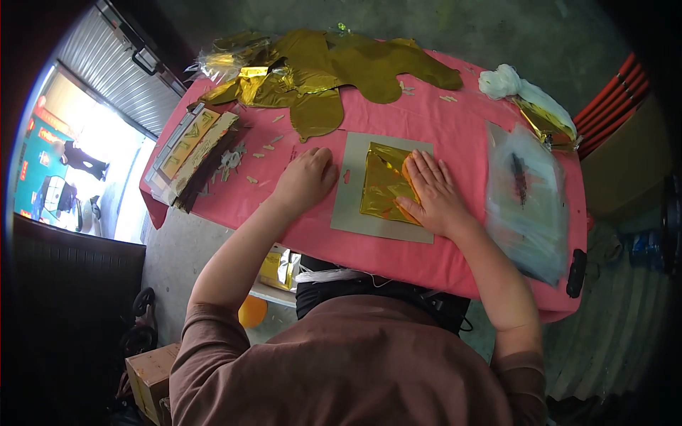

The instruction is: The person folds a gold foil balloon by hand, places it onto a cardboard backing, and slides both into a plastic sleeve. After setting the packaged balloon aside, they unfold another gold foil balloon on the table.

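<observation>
So here's where we're at on the pink-covered tabletop [419, 117]. Our right hand [435, 193] is open and pressed palm down on the right side of the gold foil piece [383, 186], fingers spread a little. The foil sits on the grey card [347, 209], roughly in the middle, and we'd say it's already down to a fairly neat flat rectangle, just with creases running across it and an orange bit showing by our fingers

Our left hand [305, 177] is curled into a loose fist just off the card's left edge, and we honestly can't tell if anything small is tucked inside

As for how much is sorted: one piece laid out on its card, not bagged. Plenty isn't tidy though. The loose gold sheets [366, 69] are sprawled along the far side, unfolded and overlapping, and the little pale pieces [231, 160] are scattered next to the cardboard pack [190, 157] over on the left. On the right we've got the clear plastic bags [534, 213] in a flat heap, with the white stringy bundle [500, 83] up beyond them. We can't make out whether any of those bags has something in it, too cloudy to say
</observation>
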Motion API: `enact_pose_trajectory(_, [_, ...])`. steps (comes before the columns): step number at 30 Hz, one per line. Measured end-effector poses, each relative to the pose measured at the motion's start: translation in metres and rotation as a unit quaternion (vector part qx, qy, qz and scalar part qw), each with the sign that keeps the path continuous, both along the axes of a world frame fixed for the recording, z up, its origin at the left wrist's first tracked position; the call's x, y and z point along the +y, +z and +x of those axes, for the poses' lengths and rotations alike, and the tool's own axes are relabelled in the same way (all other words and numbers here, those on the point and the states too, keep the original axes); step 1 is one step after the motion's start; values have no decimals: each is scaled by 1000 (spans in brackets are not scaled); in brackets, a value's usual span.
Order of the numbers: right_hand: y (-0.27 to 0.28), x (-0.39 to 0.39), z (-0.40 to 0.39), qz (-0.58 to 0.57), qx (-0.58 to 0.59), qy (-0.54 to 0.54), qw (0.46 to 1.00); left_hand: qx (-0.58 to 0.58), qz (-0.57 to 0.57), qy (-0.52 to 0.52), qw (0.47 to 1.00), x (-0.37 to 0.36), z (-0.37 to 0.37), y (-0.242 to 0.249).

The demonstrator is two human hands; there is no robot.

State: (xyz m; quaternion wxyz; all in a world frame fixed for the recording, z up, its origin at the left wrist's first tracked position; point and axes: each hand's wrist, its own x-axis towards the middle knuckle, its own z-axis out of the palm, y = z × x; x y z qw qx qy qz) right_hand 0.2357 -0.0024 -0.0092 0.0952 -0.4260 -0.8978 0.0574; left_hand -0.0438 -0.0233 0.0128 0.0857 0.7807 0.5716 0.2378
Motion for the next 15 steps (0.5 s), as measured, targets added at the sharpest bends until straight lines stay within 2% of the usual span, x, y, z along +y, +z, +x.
enact_pose_trajectory(3, [1, 0, 0, 4, -3, -1, 1000, 8, 16, 29, 999, 0, 7, 1])
enact_pose_trajectory(5, [0, 0, 0, 5, -1, -1, 1000, 7, 106, 11, 994, -2, 12, -1])
enact_pose_trajectory(11, [1, 0, 0, 4, -1, -3, 1000, 73, 77, -76, 992, -10, 14, 4])
enact_pose_trajectory(15, [2, -1, 0, 1, -7, -5, 1000, 88, 34, -39, 995, -16, 17, 10])
